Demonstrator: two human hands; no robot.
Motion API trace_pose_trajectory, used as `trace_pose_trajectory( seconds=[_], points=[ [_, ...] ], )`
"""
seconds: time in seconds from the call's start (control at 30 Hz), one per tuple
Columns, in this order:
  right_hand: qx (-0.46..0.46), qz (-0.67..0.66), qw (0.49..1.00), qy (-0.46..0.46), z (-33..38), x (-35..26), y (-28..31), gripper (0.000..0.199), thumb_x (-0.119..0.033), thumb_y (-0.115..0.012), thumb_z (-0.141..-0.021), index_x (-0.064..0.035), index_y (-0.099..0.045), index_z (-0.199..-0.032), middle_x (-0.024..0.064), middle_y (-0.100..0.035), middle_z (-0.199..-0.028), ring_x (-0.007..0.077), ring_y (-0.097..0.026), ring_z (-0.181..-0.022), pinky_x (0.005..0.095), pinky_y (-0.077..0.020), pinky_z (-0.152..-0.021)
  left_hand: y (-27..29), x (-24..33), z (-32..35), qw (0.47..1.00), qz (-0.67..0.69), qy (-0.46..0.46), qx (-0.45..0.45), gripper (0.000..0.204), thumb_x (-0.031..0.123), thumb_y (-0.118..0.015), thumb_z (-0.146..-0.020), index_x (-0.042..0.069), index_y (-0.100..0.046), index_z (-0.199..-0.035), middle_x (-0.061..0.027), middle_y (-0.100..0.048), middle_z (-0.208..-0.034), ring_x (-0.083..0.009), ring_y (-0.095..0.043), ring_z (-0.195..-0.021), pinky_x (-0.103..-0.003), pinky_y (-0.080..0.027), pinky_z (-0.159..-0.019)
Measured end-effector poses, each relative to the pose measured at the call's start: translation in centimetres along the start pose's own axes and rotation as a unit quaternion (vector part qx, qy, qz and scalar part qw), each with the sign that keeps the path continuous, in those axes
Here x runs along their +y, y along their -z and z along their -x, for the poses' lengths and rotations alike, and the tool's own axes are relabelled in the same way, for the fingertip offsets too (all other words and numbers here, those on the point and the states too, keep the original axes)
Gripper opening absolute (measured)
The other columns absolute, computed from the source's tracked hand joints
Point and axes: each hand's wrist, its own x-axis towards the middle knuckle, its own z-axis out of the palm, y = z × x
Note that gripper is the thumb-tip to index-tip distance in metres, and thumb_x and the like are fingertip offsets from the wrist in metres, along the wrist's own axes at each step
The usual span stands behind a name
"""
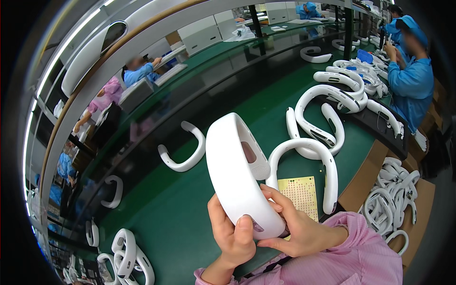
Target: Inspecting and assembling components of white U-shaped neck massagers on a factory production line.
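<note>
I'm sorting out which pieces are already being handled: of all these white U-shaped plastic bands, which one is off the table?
The white U-shaped plastic band gripped by the left hand and right hand; the others lie on the green table.

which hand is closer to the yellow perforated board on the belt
Right. The right hand lies just in front of the yellow perforated board, overlapping its lower edge, fingers on the white U-shaped neckband. The left hand grips the neckband's lower end, farther left.

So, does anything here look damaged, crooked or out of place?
Nothing stands out. Both hands, left hand and right hand, hold one intact white U-shaped band. Other white bands lie loose on the green belt, none visibly broken.
</note>
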Motion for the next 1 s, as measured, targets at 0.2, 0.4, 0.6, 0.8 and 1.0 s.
trace_pose_trajectory(
  seconds=[0.2,0.4,0.6,0.8,1.0],
  points=[
    [0.0,0.026,0.999,-0.027,0.2,-0.4,0.4,0.091,-0.011,-0.07,-0.076,0.0038,-0.005,-0.138,0.0276,-0.034,-0.128,0.0346,-0.047,-0.112,0.038,-0.0401,-0.091,-0.1,-0.1,-0.3,1.0,0.013,-0.004,-0.02,0.046,0.028,-0.041,-0.087,-0.007,-0.029,-0.115,-0.0259,-0.056,-0.091,-0.0278,-0.062,-0.063,-0.035,-0.052,-0.06],
    [0.068,0.033,0.997,0.01,0.4,-0.1,1.8,0.088,-0.009,-0.067,-0.078,0.0017,-0.004,-0.14,0.0295,-0.051,-0.113,0.0396,-0.057,-0.098,0.0392,-0.0439,-0.085,-1.3,-0.3,-1.5,0.996,0.008,0.048,-0.07,0.057,0.039,-0.044,-0.089,-0.007,-0.032,-0.119,-0.0262,-0.056,-0.1,-0.0282,-0.063,-0.079,-0.036,-0.051,-0.073],
    [0.204,0.167,0.964,-0.004,4.2,-1.7,6.8,0.079,-0.006,-0.068,-0.076,0.0014,-0.019,-0.137,0.025,-0.054,-0.11,0.033,-0.059,-0.098,0.0355,-0.0451,-0.084,1.0,-4.6,-6.7,0.984,-0.064,0.023,-0.165,0.081,0.063,-0.034,-0.086,-0.002,-0.033,-0.133,-0.0183,-0.056,-0.114,-0.0257,-0.05,-0.113,-0.041,-0.03,-0.102],
    [0.393,0.246,0.884,-0.064,12.2,-1.8,13.1,0.07,-0.004,-0.067,-0.074,0.0021,-0.026,-0.131,0.0199,-0.055,-0.109,0.026,-0.059,-0.099,0.0319,-0.0467,-0.08,16.1,-19.5,-11.6,0.879,-0.464,0.007,-0.109,0.038,0.006,-0.043,-0.09,-0.005,-0.043,-0.126,-0.0184,-0.045,-0.129,-0.0277,-0.043,-0.119,-0.034,-0.03,-0.102],
    [0.501,-0.068,0.862,-0.039,16.9,-1.8,15.6,0.06,-0.006,-0.063,-0.071,-0.0037,-0.031,-0.122,0.0154,-0.056,-0.104,0.0203,-0.061,-0.078,0.0338,-0.0513,-0.072,19.1,-21.8,-11.2,0.645,-0.718,-0.193,-0.177,0.033,0.026,-0.057,-0.086,0.0,-0.055,-0.106,-0.0176,-0.057,-0.095,-0.0352,-0.054,-0.089,-0.042,-0.043,-0.08]
  ],
)
